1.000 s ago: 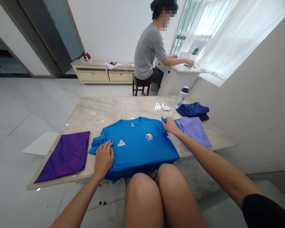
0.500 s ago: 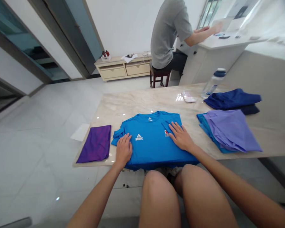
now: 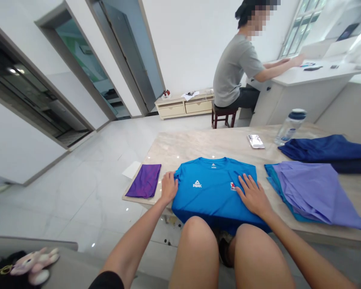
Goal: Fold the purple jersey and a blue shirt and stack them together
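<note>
A blue T-shirt (image 3: 212, 196) lies front up on the table, collar away from me, its lower part hanging over the near edge. White lettering and a small red-and-white badge show on its chest. At the shirt's left edge, near the shoulder, my left hand (image 3: 169, 188) is closed on the fabric, its fingertips partly hidden. My right hand (image 3: 255, 197) rests flat on the right side of the chest beside the badge, fingers spread. To the left lies a folded purple garment (image 3: 144, 180). On the right, a lavender garment (image 3: 313, 188) lies over a teal one (image 3: 272, 172).
The marble-patterned table (image 3: 198, 140) holds a phone (image 3: 255, 141), a water bottle (image 3: 290, 127) and dark blue clothing (image 3: 325, 147). Behind it, a person in grey (image 3: 236, 72) sits on a stool (image 3: 224, 114) at a white counter (image 3: 313, 74). A plush toy (image 3: 36, 263) is at lower left.
The camera view has swung left and up, so things appear farther right. My left hand has moved to the shirt's edge, where the sleeve no longer sticks out. My right hand stays flat.
</note>
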The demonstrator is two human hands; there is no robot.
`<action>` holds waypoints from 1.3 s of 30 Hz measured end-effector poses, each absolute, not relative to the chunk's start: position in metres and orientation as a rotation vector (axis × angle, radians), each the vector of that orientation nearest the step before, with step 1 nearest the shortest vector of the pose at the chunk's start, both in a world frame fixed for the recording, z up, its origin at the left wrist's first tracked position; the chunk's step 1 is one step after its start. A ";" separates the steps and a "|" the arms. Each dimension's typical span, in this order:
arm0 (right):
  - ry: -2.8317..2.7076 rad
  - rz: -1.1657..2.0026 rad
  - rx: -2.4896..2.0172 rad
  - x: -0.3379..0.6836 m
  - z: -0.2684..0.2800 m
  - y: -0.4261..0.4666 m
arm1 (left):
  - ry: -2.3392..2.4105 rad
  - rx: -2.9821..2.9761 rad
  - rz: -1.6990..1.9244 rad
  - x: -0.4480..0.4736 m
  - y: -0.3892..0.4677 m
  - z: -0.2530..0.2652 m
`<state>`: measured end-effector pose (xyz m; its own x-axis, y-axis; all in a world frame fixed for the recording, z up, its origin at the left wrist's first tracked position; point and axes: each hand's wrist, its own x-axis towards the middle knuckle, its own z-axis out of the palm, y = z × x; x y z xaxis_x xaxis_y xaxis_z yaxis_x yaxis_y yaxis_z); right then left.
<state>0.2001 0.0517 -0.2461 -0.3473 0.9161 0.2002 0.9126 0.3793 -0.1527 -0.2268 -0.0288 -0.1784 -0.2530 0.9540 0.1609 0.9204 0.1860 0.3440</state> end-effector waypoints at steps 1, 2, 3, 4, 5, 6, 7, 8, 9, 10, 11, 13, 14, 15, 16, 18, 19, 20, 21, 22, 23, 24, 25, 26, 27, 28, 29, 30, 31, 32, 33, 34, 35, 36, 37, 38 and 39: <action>-2.380 0.020 -1.628 0.202 -0.247 0.050 | 2.454 1.694 0.626 -0.235 -0.025 -0.176; -2.367 0.020 -1.632 0.202 -0.247 0.050 | 2.515 1.562 0.661 -0.243 -0.020 -0.173; -2.354 0.019 -1.632 0.202 -0.248 0.049 | 2.531 1.485 0.680 -0.251 -0.015 -0.171; -2.342 0.018 -1.627 0.201 -0.248 0.049 | 2.513 1.460 0.691 -0.258 -0.011 -0.169; -2.332 0.017 -1.622 0.199 -0.248 0.049 | 2.480 1.467 0.698 -0.264 -0.006 -0.168; -2.324 0.017 -1.618 0.198 -0.247 0.049 | 2.443 1.486 0.706 -0.269 -0.002 -0.166; -2.320 0.020 -1.616 0.196 -0.246 0.048 | 2.408 1.495 0.721 -0.274 0.003 -0.164; -2.318 0.026 -1.618 0.195 -0.245 0.048 | 2.379 1.492 0.743 -0.278 0.007 -0.161; -2.316 0.034 -1.621 0.195 -0.245 0.048 | 2.357 1.478 0.770 -0.281 0.011 -0.159; -2.312 0.044 -1.625 0.194 -0.244 0.048 | 2.339 1.453 0.803 -0.284 0.015 -0.156; -2.309 0.056 -1.629 0.194 -0.243 0.047 | 2.321 1.419 0.838 -0.286 0.019 -0.152; -2.299 0.075 -1.635 0.193 -0.243 0.047 | 2.279 1.341 0.904 -0.288 0.024 -0.147; -2.293 0.081 -1.639 0.192 -0.243 0.047 | 2.256 1.302 0.931 -0.289 0.025 -0.144; -2.290 0.084 -1.642 0.192 -0.243 0.047 | 2.238 1.264 0.955 -0.288 0.026 -0.143; -2.288 0.085 -1.642 0.191 -0.242 0.047 | 2.230 1.229 0.975 -0.288 0.026 -0.141; -2.288 0.082 -1.640 0.190 -0.241 0.047 | 2.249 1.166 1.000 -0.287 0.025 -0.140; -2.290 0.081 -1.640 0.190 -0.240 0.047 | 2.274 1.136 0.999 -0.287 0.023 -0.139; -2.291 0.082 -1.641 0.189 -0.239 0.046 | 2.303 1.105 0.985 -0.287 0.021 -0.139; -2.292 0.085 -1.641 0.189 -0.237 0.046 | 2.328 1.071 0.954 -0.287 0.018 -0.139; -2.292 0.091 -1.640 0.189 -0.236 0.045 | 2.344 1.035 0.909 -0.288 0.015 -0.138; -2.292 0.100 -1.637 0.189 -0.234 0.045 | 2.349 1.000 0.852 -0.288 0.012 -0.138; -2.290 0.109 -1.635 0.189 -0.233 0.044 | 2.342 0.969 0.791 -0.289 0.009 -0.136; -2.286 0.116 -1.634 0.189 -0.232 0.044 | 2.327 0.948 0.734 -0.289 0.005 -0.135; -2.280 0.120 -1.636 0.188 -0.232 0.044 | 2.309 0.939 0.685 -0.289 0.002 -0.132; -2.277 0.122 -1.638 0.188 -0.231 0.044 | 2.290 0.944 0.647 -0.288 -0.001 -0.129; -2.277 0.124 -1.640 0.188 -0.230 0.044 | 2.272 0.961 0.623 -0.287 -0.003 -0.126; -2.278 0.124 -1.640 0.188 -0.230 0.043 | 2.257 0.988 0.609 -0.286 -0.005 -0.123; -2.279 0.125 -1.640 0.188 -0.230 0.043 | 2.245 1.020 0.603 -0.284 -0.007 -0.119; -2.281 0.127 -1.638 0.188 -0.229 0.043 | 2.238 1.055 0.603 -0.282 -0.007 -0.116; -2.280 0.129 -1.638 0.188 -0.228 0.043 | 2.234 1.091 0.606 -0.280 -0.007 -0.112; -2.278 0.131 -1.640 0.188 -0.228 0.043 | 2.234 1.124 0.616 -0.277 -0.005 -0.109; -2.276 0.132 -1.643 0.188 -0.227 0.043 | 2.236 1.154 0.632 -0.274 -0.003 -0.106; -2.277 0.135 -1.647 0.188 -0.226 0.043 | 2.238 1.180 0.653 -0.270 0.000 -0.103; -2.283 0.138 -1.650 0.188 -0.225 0.043 | 2.240 1.203 0.679 -0.265 0.005 -0.100; -2.291 0.141 -1.656 0.189 -0.224 0.043 | 2.238 1.222 0.707 -0.258 0.009 -0.098; -2.301 0.143 -1.664 0.189 -0.223 0.043 | 2.229 1.241 0.734 -0.251 0.014 -0.096; -2.311 0.144 -1.672 0.189 -0.222 0.043 | 2.210 1.260 0.756 -0.242 0.019 -0.094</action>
